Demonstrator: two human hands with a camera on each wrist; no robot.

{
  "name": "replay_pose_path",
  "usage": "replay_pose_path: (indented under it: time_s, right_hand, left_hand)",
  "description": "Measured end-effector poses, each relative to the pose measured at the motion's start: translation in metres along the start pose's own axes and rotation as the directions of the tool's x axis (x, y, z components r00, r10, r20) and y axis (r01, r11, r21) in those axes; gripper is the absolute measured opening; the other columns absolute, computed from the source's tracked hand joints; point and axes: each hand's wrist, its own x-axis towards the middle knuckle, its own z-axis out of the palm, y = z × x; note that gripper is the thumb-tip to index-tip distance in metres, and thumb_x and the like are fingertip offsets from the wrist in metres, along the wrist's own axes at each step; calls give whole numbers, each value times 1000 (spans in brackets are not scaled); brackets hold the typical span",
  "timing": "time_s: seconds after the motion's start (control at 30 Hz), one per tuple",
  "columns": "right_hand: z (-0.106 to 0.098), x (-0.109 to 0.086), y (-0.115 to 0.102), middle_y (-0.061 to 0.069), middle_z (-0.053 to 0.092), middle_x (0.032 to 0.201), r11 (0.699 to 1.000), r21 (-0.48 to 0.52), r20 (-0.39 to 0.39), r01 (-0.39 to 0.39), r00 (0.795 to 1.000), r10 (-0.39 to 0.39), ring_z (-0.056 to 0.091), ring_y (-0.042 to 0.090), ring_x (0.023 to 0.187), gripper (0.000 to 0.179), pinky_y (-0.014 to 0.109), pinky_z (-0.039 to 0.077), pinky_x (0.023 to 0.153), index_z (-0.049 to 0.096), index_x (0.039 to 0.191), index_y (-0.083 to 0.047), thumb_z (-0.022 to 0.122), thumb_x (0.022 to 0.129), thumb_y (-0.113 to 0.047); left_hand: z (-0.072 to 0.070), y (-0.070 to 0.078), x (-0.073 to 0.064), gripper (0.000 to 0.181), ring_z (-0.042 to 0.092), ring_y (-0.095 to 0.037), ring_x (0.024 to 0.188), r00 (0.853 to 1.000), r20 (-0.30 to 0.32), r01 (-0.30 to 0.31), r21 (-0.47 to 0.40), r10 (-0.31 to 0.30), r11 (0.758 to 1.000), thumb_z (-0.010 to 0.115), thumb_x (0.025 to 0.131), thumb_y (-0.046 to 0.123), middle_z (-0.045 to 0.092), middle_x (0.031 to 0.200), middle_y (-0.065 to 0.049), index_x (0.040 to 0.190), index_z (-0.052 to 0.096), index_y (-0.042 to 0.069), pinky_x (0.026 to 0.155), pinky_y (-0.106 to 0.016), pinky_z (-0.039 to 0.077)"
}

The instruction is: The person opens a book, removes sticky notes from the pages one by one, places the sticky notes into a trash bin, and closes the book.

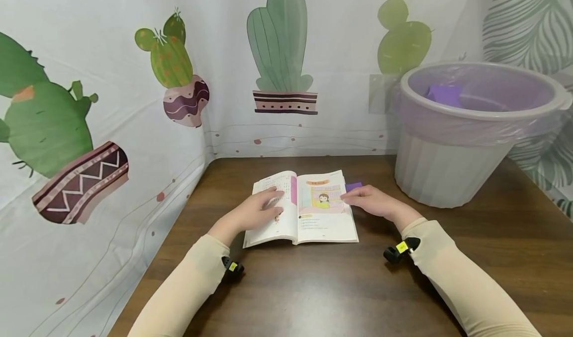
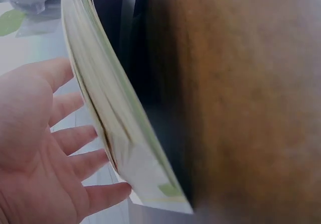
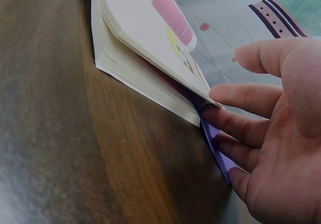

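An open book (image 1: 329,231) with printed pages lies on the brown table, a drawing of a child on its right page. My left hand (image 1: 256,211) rests on the left page with its fingers spread; in the left wrist view those fingers (image 2: 75,138) reach along the page side. At the book's right edge is my right hand (image 1: 375,201). Its straight fingers (image 3: 246,126) touch the edge of the raised pages and a flat purple piece (image 3: 219,151) sticking out from between them. The thumb stands apart from the pages. How far the purple piece reaches inside is hidden.
A grey bin (image 1: 447,163) with a clear purplish liner stands at the right rear, a purple item (image 1: 444,95) inside it. Behind the table (image 1: 313,287) hangs a white cloth (image 1: 224,39) printed with cacti. Black wrist cameras (image 1: 396,252) sit under both sleeves.
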Motion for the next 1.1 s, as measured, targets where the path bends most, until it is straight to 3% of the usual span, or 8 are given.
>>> replay_pose_path:
  time_s: [0.27, 0.53, 1.1]
  right_hand:
    - [-2, 0, 0, 18, 63, 143, 1000, 6, -2, 9, 1000, -9, 47, 38, 143, 44, 62, 31, 120, 68, 135, -6, 60, 103, -35]
    - [-5, -4, -2, 20, 63, 142, 1000, 9, -20, -5, 1000, 5, 46, 41, 143, 44, 64, 30, 120, 69, 133, -3, 60, 103, -34]
    - [-14, -8, -11, 19, 68, 135, 1000, -10, -57, -7, 998, 7, 52, 39, 138, 42, 64, 36, 116, 72, 127, -3, 59, 104, -35]
  left_hand:
    - [5, -4, -6, 58, 32, -27, 157, 1000, -22, 8, -102, -11, 995, 62, 101, 43, 39, 166, -8, 154, 50, 21, 127, -47, 28]
    - [7, -2, -6, 61, 38, -31, 153, 1000, 12, 22, -172, -21, 985, 70, 97, 40, 36, 167, -12, 151, 53, 18, 124, -50, 34]
    - [9, 3, -3, 65, 30, -29, 157, 999, 23, 38, -208, -34, 977, 71, 96, 41, 31, 169, -9, 154, 50, 19, 126, -49, 29]
